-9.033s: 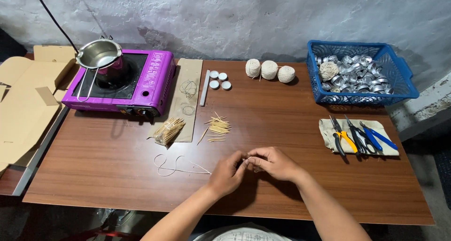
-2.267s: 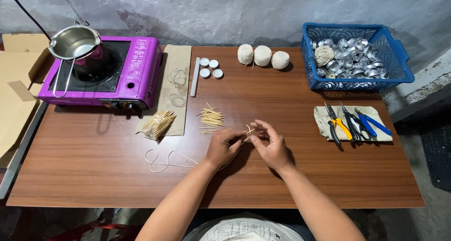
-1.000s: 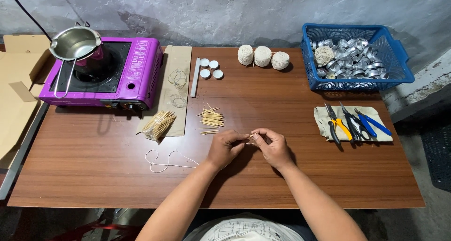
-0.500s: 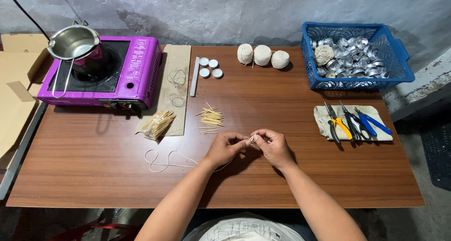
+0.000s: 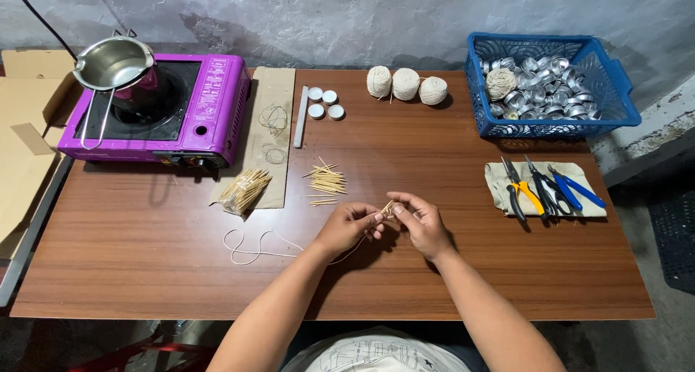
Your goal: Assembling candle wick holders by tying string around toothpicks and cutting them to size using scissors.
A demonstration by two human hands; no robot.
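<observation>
My left hand (image 5: 349, 226) and my right hand (image 5: 420, 220) meet at the fingertips over the middle of the wooden table (image 5: 507, 270). Between them they pinch small wooden sticks (image 5: 387, 208) with a pale string. The string (image 5: 253, 246) trails left from my left hand and curls in loops on the table. A loose pile of the same thin sticks (image 5: 325, 181) lies just beyond my hands. A wrapped bundle of sticks (image 5: 244, 191) rests on the edge of a cardboard strip (image 5: 269, 100).
A purple gas stove (image 5: 210, 111) with a steel pot (image 5: 112, 63) stands at the back left. Small white cups (image 5: 323, 103), three string balls (image 5: 405, 84), a blue basket (image 5: 622, 107) of metal cups and pliers (image 5: 544, 188) on a cloth fill the back and right.
My hands have stayed at the same spot, with small finger movements around the sticks and string. The string loops on the table have shifted little.
</observation>
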